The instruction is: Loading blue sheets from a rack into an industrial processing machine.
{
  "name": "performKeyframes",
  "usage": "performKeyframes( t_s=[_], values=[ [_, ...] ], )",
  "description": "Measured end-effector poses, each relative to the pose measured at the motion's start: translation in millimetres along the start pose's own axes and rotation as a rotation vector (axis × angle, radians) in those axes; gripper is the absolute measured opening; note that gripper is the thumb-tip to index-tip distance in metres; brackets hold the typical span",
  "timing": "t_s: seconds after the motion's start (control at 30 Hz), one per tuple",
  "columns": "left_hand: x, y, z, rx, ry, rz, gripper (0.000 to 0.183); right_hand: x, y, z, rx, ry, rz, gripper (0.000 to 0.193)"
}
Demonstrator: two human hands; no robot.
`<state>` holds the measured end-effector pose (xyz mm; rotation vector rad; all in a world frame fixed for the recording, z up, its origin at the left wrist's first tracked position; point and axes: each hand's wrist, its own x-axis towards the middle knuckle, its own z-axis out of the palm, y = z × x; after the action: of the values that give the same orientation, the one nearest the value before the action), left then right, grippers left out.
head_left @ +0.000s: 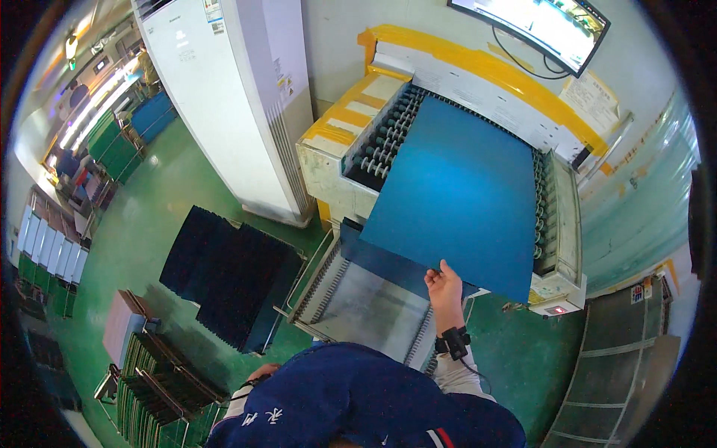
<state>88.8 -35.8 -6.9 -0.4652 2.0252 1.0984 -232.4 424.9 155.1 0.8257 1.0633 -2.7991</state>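
Observation:
A large flat blue panel [463, 179] lies on a roller conveyor machine, its front edge reaching out over a rack. My right hand [444, 285] is at the middle of that front edge, its fingers curled and closed on the edge. A dark strap with a small device [453, 342] circles my right wrist, and a cable hangs from it. Below the panel's edge, a darker blue panel [388, 267] stands in the slotted grey rack [366, 306]. My left hand [264, 372] shows only in part at my left side, near my body; its fingers are mostly hidden.
The roller machine [336, 142] has yellow tape along its edges. A tall white cabinet unit [224, 97] stands left of it. Dark panels [231, 276] fill a rack on the green floor, with another loaded rack [153, 381] nearer. A screen [545, 26] hangs above; grey framed panels [609, 373] lean at right.

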Motion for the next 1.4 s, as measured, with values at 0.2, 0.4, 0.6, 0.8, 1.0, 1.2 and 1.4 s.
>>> performKeyframes(
  t_s=[0.2, 0.4, 0.6, 0.8, 1.0, 1.2, 1.4],
  values=[
    [1, 1, 0, 0.002, -0.002, -0.008, 0.035, 0, -6, 0, -0.022, 0.011, 0.011, 0.017],
    [-1, 3, 1, 0.005, -0.001, -0.017, 0.035, -1, -5, 3, 0.019, -0.003, 0.022, 0.015],
    [-3, 4, 2, 0.004, 0.0, -0.023, 0.035, 7, -6, 4, 0.002, -0.049, 0.033, 0.017],
    [-2, 5, 2, 0.007, -0.001, -0.028, 0.035, 11, -12, 13, -0.016, -0.066, 0.006, 0.014],
    [-4, 4, 2, 0.009, 0.003, -0.034, 0.035, 19, -15, 20, -0.014, -0.069, 0.022, 0.015],
    [-8, 3, 2, 0.005, 0.008, -0.041, 0.035, 26, -15, 27, -0.019, -0.066, 0.03, 0.019],
    [-8, 4, 2, 0.007, 0.008, -0.044, 0.036, 39, -14, 23, -0.011, -0.066, 0.03, 0.02]
  ],
)
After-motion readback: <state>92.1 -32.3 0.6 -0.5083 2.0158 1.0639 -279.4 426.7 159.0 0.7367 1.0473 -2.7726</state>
